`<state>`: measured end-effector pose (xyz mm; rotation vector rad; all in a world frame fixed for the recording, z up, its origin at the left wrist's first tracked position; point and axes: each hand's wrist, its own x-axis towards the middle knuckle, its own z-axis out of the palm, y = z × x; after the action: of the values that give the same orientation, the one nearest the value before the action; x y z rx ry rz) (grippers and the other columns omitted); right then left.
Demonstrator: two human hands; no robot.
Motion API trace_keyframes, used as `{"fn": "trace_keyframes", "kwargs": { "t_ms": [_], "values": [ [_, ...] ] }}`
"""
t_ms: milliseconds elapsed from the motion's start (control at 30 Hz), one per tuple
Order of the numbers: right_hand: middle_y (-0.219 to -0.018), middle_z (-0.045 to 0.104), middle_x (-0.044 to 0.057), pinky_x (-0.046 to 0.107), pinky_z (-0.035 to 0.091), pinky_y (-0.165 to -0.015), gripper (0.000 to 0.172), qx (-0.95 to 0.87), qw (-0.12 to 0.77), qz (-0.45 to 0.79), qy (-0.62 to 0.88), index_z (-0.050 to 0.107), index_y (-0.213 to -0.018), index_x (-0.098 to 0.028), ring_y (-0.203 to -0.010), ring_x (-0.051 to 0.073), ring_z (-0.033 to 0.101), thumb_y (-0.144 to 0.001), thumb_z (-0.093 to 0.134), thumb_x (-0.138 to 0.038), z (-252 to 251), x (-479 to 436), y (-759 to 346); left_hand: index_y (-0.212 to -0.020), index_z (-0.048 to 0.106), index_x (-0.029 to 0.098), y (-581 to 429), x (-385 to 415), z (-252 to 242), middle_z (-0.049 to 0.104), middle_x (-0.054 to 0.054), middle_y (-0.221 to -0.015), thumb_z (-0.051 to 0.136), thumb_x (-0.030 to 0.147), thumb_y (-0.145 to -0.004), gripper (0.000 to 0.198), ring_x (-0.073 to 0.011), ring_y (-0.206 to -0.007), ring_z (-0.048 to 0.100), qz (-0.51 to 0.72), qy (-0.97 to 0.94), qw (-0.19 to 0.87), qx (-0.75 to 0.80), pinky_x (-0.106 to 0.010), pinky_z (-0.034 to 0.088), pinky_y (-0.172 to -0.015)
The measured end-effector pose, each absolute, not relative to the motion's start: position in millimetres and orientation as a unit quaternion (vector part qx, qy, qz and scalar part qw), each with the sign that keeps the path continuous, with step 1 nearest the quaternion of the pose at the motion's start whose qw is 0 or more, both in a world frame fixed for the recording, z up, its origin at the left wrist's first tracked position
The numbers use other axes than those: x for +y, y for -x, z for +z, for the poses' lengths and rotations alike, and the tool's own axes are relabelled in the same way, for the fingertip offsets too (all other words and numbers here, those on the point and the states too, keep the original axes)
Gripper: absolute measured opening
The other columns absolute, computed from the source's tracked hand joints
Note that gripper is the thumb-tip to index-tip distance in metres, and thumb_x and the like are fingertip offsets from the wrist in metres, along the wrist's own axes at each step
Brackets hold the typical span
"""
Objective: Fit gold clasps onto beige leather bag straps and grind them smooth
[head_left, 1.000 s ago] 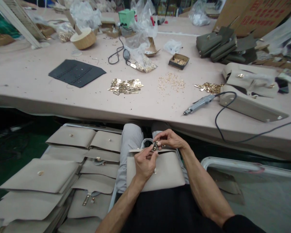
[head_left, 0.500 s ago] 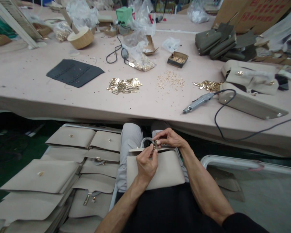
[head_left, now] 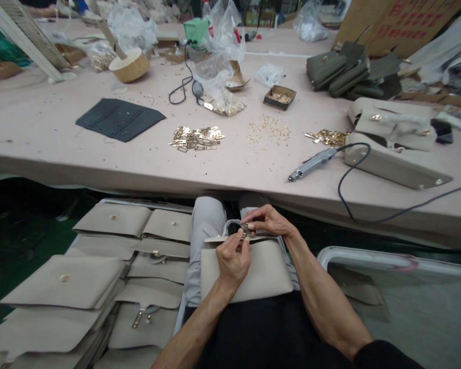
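Observation:
A light beige handbag rests across my lap, its handle wrapped in clear film at the far edge. Over that edge, my left hand pinches a small gold metal clasp plate from the near side. Thumb and fingers of my right hand close on the same plate from the right. Fingertips cover part of the plate, and I cannot tell how it joins the bag.
Beige bags are stacked on my left. On the table lie gold plates, tiny screws, a corded electric screwdriver and a dark sheet. A white-rimmed tray stands at right.
Both hands stay at the clasp plate with almost no movement. The view has shifted very slightly.

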<state>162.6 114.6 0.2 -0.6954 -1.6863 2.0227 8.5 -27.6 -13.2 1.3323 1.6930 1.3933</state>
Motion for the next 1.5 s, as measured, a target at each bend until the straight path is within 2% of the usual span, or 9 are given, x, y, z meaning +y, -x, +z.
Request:
{"fn": "trace_keyframes", "kwargs": {
  "t_ms": [533, 700, 800, 967, 1033, 1133, 1267, 1333, 1500],
  "values": [
    [-0.088, 0.073, 0.008, 0.024, 0.053, -0.062, 0.034, -0.610, 0.214, 0.719, 0.255, 0.082, -0.109, -0.012, -0.065, 0.014, 0.064, -0.089, 0.083, -0.039, 0.0, 109.4, -161.8, -0.115, 0.078, 0.012, -6.8, -28.5, -15.2, 0.078, -0.010, -0.076, 0.066, 0.032, -0.096, 0.030, -0.0201, -0.056, 0.072, 0.489, -0.525, 0.245, 0.652, -0.029, 0.058, -0.054],
    [-0.083, 0.071, 0.007, 0.023, 0.051, -0.058, 0.031, -0.646, 0.230, 0.673, 0.278, 0.083, -0.103, -0.012, -0.063, 0.014, 0.062, -0.090, 0.080, -0.040, -1.4, 107.1, -157.8, -0.114, 0.078, 0.010, -8.4, -28.2, -15.3, 0.077, -0.008, -0.071, 0.067, 0.032, -0.095, 0.031, -0.0205, -0.056, 0.072, 0.488, -0.520, 0.243, 0.658, -0.030, 0.058, -0.057],
    [-0.080, 0.070, 0.006, 0.023, 0.050, -0.056, 0.031, -0.649, 0.237, 0.665, 0.285, 0.082, -0.099, -0.013, -0.061, 0.014, 0.059, -0.091, 0.079, -0.043, -4.0, 106.3, -156.4, -0.114, 0.078, 0.010, -9.5, -27.2, -12.1, 0.078, -0.009, -0.075, 0.070, 0.033, -0.092, 0.032, -0.0198, -0.055, 0.072, 0.495, -0.479, 0.291, 0.664, -0.030, 0.058, -0.057],
    [-0.079, 0.071, 0.006, 0.022, 0.050, -0.058, 0.032, -0.647, 0.239, 0.661, 0.295, 0.082, -0.097, -0.013, -0.062, 0.014, 0.062, -0.089, 0.080, -0.044, -1.7, 105.4, -155.6, -0.124, 0.072, 0.013, -4.0, -21.1, -3.9, 0.081, -0.012, -0.097, 0.068, 0.044, -0.092, 0.045, -0.0198, -0.062, 0.076, 0.509, -0.363, 0.518, 0.584, -0.027, 0.059, -0.051],
    [-0.078, 0.072, 0.006, 0.023, 0.051, -0.058, 0.031, -0.643, 0.230, 0.664, 0.305, 0.081, -0.096, -0.014, -0.062, 0.015, 0.064, -0.088, 0.079, -0.043, 3.2, 103.9, -153.2, -0.121, 0.072, 0.013, 0.6, -18.8, -3.1, 0.081, -0.013, -0.099, 0.068, 0.050, -0.091, 0.048, -0.0207, -0.063, 0.077, 0.510, -0.343, 0.561, 0.555, -0.026, 0.059, -0.050],
    [-0.076, 0.072, 0.005, 0.023, 0.051, -0.056, 0.028, -0.627, 0.220, 0.673, 0.324, 0.081, -0.094, -0.015, -0.059, 0.016, 0.065, -0.087, 0.076, -0.041, 9.6, 101.5, -146.0, -0.109, 0.075, 0.010, 6.2, -14.0, -7.8, 0.081, -0.012, -0.084, 0.078, 0.056, -0.082, 0.053, -0.0190, -0.052, 0.072, 0.520, -0.310, 0.567, 0.558, -0.026, 0.058, -0.047],
    [-0.070, 0.070, 0.002, 0.020, 0.044, -0.054, 0.014, -0.665, 0.241, 0.596, 0.380, 0.081, -0.085, -0.017, -0.059, 0.014, 0.061, -0.082, 0.072, -0.026, 12.4, 94.1, -133.8, -0.099, 0.077, 0.009, 7.2, -6.3, -14.6, 0.079, -0.012, -0.071, 0.086, 0.063, -0.069, 0.062, -0.0174, -0.044, 0.066, 0.530, -0.270, 0.567, 0.570, -0.025, 0.054, -0.042],
    [-0.069, 0.069, 0.001, 0.020, 0.041, -0.054, 0.014, -0.672, 0.250, 0.566, 0.406, 0.082, -0.084, -0.018, -0.059, 0.013, 0.059, -0.081, 0.069, -0.022, 14.1, 88.1, -129.3, -0.098, 0.077, 0.008, 6.4, -4.1, -14.6, 0.077, -0.011, -0.066, 0.088, 0.063, -0.066, 0.065, -0.0171, -0.043, 0.064, 0.529, -0.259, 0.568, 0.574, -0.024, 0.052, -0.041],
    [-0.069, 0.068, 0.002, 0.024, 0.043, -0.056, 0.018, -0.679, 0.338, 0.421, 0.498, 0.081, -0.091, -0.018, -0.059, 0.015, 0.060, -0.085, 0.068, -0.030, 35.2, 91.6, -143.2, -0.091, 0.079, 0.009, 5.9, -3.9, -12.0, 0.077, -0.010, -0.066, 0.091, 0.062, -0.061, 0.062, -0.0152, -0.042, 0.062, 0.537, -0.229, 0.572, 0.577, -0.023, 0.050, -0.040]
  ]
}}
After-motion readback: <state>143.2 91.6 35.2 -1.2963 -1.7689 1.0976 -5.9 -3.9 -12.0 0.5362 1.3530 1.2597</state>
